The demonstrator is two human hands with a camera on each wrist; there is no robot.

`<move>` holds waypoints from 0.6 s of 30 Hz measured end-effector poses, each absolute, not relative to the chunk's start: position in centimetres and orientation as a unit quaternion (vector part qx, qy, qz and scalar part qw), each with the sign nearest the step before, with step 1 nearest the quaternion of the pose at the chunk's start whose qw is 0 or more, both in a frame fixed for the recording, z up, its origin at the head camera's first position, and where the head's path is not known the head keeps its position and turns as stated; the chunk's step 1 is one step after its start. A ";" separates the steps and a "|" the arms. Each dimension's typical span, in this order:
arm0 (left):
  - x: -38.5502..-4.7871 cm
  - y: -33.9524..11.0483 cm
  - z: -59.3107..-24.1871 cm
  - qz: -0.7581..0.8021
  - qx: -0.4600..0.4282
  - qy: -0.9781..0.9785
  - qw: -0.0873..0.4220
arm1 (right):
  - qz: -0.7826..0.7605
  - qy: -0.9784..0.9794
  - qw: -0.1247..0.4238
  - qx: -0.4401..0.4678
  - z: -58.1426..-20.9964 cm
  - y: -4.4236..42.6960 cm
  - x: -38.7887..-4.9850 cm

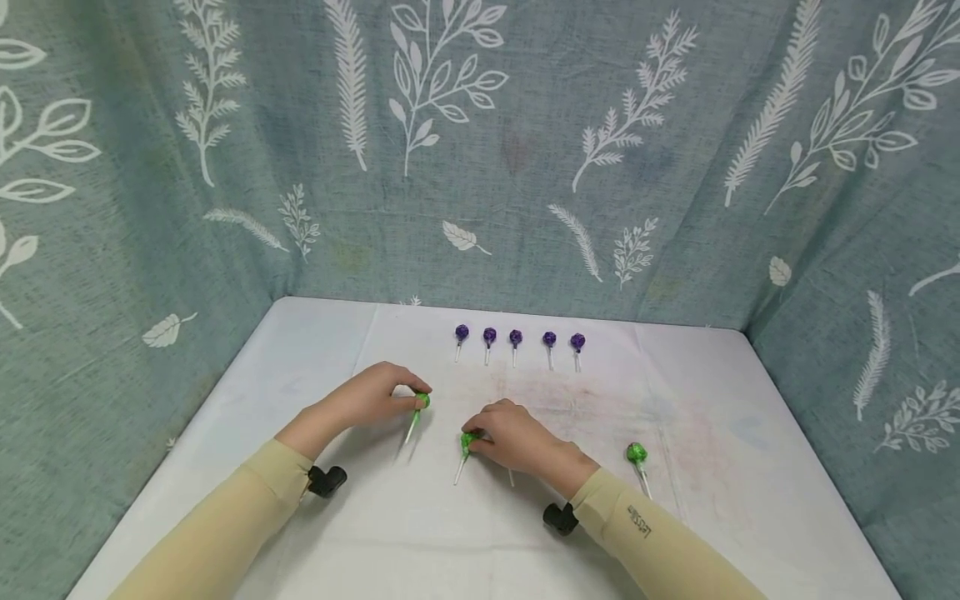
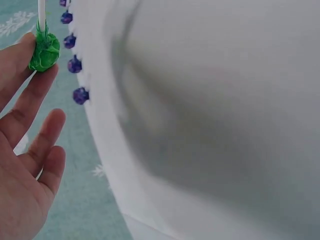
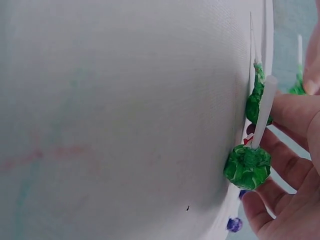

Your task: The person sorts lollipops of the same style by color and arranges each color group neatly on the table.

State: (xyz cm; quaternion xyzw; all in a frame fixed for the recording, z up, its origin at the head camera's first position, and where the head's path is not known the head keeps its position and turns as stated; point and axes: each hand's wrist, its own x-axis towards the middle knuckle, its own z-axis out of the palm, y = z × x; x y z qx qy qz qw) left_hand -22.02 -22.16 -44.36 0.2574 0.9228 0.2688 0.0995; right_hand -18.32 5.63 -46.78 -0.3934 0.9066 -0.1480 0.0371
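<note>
My left hand (image 1: 377, 395) pinches a green-wrapped lollipop (image 1: 422, 401) by its head between thumb and fingertips, the white stick slanting down. In the left wrist view this lollipop (image 2: 45, 52) is held off the white table, its shadow below. My right hand (image 1: 516, 437) has thumb and forefinger on the head of a second green lollipop (image 1: 467, 441). Under that hand lies another green lollipop (image 3: 247, 168), mostly hidden in the head view except its stick. One more green lollipop (image 1: 637, 453) lies to the right of the right hand.
A row of several purple lollipops (image 1: 515, 337) lies toward the far edge of the white table (image 1: 337, 517), sticks pointing nearer. Grey-green curtain (image 1: 480, 242) with white leaf prints hangs behind and at both sides. Faint stains mark the cloth.
</note>
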 end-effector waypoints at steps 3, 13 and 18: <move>-23.1 -21.4 -43.7 0.265 0.265 0.922 0.097 | -0.153 0.906 0.036 -0.393 -46.9 5.7 -18.4; -26.1 -19.7 -43.3 0.265 0.247 0.927 0.100 | -0.152 0.906 0.037 -0.393 -47.1 5.6 -18.6; -27.6 -18.9 -43.9 0.269 0.234 0.928 0.107 | -0.148 0.908 0.037 -0.391 -46.9 5.7 -18.5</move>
